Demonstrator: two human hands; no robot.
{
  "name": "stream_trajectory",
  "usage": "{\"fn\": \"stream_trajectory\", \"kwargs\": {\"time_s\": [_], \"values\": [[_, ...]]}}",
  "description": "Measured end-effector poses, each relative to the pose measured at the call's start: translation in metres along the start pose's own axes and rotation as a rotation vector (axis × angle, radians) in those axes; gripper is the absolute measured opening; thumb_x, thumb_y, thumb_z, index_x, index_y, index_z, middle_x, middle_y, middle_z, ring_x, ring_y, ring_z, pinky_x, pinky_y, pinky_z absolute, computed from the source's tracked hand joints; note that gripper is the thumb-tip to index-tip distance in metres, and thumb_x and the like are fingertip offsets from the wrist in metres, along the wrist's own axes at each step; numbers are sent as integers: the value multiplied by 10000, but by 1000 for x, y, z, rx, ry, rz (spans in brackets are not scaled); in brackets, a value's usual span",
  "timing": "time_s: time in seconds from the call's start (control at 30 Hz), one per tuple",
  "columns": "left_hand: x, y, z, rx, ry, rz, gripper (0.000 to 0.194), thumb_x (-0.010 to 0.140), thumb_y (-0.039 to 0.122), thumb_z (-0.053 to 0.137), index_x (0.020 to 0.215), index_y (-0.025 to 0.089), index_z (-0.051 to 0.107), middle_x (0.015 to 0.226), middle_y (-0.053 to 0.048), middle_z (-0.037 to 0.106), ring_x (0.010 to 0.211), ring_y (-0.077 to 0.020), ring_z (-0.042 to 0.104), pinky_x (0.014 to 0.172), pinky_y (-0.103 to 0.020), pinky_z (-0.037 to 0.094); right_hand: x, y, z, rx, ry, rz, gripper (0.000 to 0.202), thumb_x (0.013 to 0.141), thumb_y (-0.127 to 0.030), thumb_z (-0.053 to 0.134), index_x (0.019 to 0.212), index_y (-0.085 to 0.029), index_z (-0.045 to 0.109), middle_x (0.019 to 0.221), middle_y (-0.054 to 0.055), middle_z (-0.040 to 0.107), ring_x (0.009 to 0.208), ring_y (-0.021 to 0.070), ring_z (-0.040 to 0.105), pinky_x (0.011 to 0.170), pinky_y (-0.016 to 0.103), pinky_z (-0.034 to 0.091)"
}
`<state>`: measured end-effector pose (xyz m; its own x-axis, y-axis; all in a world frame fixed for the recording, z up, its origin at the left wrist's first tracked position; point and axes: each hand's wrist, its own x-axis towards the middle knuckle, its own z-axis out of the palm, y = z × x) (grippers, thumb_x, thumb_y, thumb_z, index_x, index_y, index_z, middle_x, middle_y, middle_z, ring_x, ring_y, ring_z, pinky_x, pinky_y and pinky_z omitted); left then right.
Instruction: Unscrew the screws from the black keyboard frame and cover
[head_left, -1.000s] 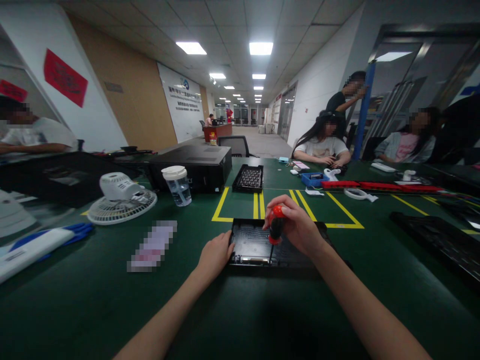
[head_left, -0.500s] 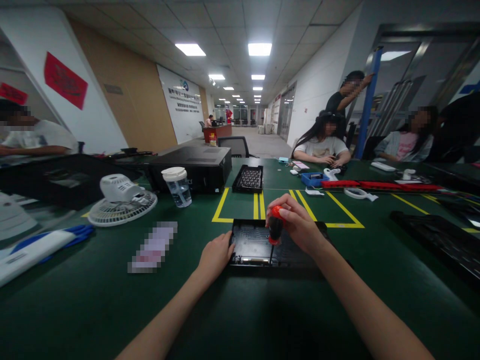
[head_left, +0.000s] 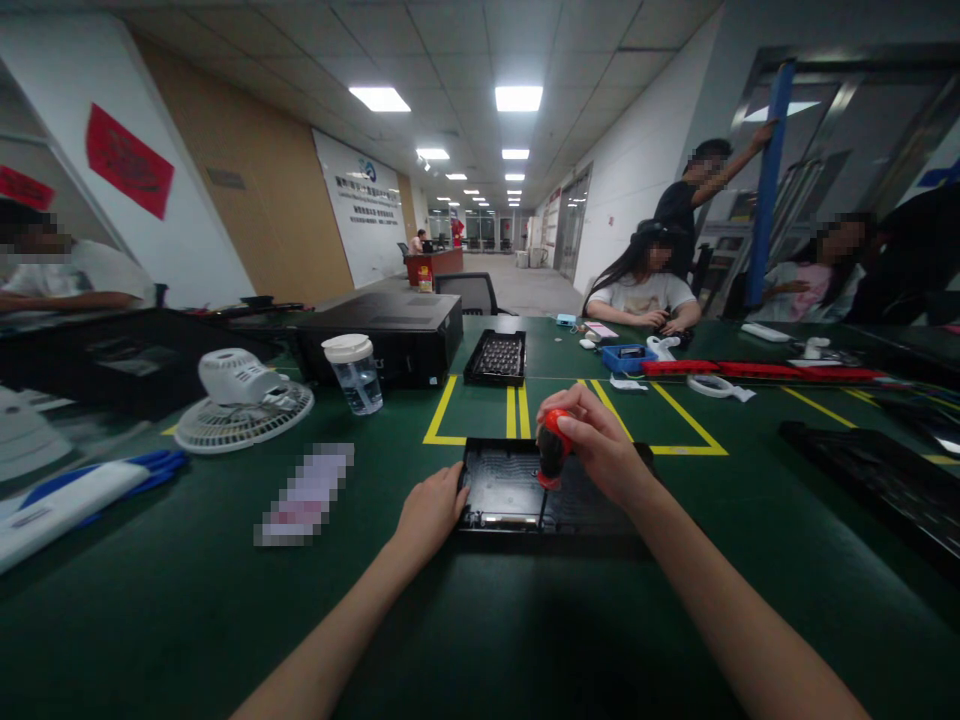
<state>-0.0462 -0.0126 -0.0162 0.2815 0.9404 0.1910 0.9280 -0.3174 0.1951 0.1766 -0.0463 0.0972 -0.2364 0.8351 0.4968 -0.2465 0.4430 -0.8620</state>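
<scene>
A black rectangular panel (head_left: 499, 480) with a raised rim lies flat on the green table in front of me. My left hand (head_left: 433, 508) grips its left edge, fingers over the rim. In my right hand (head_left: 596, 440) is a screwdriver (head_left: 553, 450) with a red and black handle, held from above in closed fingers. Its shaft points down, the tip meeting the panel near the front rim, just right of a pale metallic strip (head_left: 510, 520). Whatever lies under the tip is too small to make out. My right forearm covers part of the panel's right side.
Left of the panel are a white fan (head_left: 244, 400), a lidded cup (head_left: 354, 375) and a blurred purple item (head_left: 307, 495). Beyond are a black case (head_left: 382, 325) and a tray of small parts (head_left: 496, 358). Another black panel (head_left: 877, 480) lies right. People sit across the table.
The screwdriver handle has tilted slightly to the right with my right hand, its tip staying near the same spot. In the background, a standing person has moved a blue post to the right.
</scene>
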Motion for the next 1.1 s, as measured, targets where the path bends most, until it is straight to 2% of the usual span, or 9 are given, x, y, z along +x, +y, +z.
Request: {"fn": "stream_trajectory", "kwargs": {"time_s": [0.33, 0.63, 0.8, 1.1], "values": [[0, -1, 1, -6, -7, -8, 424, 867, 352, 375, 1255, 186, 417, 1161, -99, 571, 1009, -195, 564, 844, -297, 427, 2, 1, 0, -28, 44, -35, 103, 763, -236, 591, 790, -190, 503, 860, 19, 537, 716, 121, 513, 637, 256, 423], [0, -1, 0, -28, -19, -19, 428, 866, 341, 375, 1266, 194, 407, 1178, -106, 558, 1002, -194, 566, 841, -293, 423, 0, -4, 3, -87, 74, -55, 153, 762, -227, 599, 757, -187, 451, 864, 32, 596, 781, 142, 548, 694, 287, 430], [0, 0, 0, -23, -14, -19, 431, 866, 341, 375, 1269, 189, 406, 1172, -104, 562, 1013, -194, 560, 849, -297, 421, -1, -5, 4, -95, 100, -35, 208, 763, -234, 605, 745, -194, 401, 800, 27, 628, 728, 141, 564, 673, 296, 443], [1, 0, -1, -13, -22, -17, 418, 864, 330, 387, 1261, 200, 409, 1142, -100, 576, 1001, -192, 565, 836, -290, 424, 1, -4, 8, -134, 166, -75, 257, 699, -234, 675, 709, -190, 422, 756, 8, 597, 717, 127, 572, 646, 258, 453]]}}
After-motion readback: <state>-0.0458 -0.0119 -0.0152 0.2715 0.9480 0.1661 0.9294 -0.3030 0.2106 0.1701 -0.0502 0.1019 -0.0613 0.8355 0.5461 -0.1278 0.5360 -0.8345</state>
